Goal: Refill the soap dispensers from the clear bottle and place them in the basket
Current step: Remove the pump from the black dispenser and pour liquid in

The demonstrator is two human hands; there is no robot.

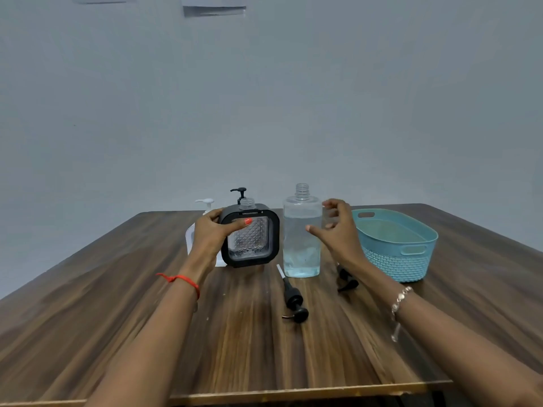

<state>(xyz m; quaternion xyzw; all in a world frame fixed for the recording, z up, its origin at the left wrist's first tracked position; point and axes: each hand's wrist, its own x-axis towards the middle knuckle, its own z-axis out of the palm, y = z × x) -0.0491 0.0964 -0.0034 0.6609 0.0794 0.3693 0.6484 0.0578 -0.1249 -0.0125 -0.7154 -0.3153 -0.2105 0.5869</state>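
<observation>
**A:** Far left?
**B:** White dispenser (189, 240), pump fitted, standing on the surface (117, 289). The left hand (210, 235) hides most of it.

**A:** Left hand?
**B:** It grips the black square dispenser (249, 239) by its left edge, with the thumb across the clear patterned front. The neck is uncapped and the body slightly tilted. A black pump head (239, 193) shows behind it; I cannot tell what it belongs to.

**A:** Centre?
**B:** Clear bottle (301, 245), upright and uncapped, liquid most of the way up. One black pump (293, 302) lies flat in front of it.

**A:** Right hand?
**B:** Right hand (342, 233) unclenched, fingers loosely curved beside the bottle. I cannot tell whether they touch it. A second loose pump (348, 282) lies partly under that wrist.

**A:** Far right?
**B:** Teal basket (396, 265) on the surface, just beside the right hand.
</observation>
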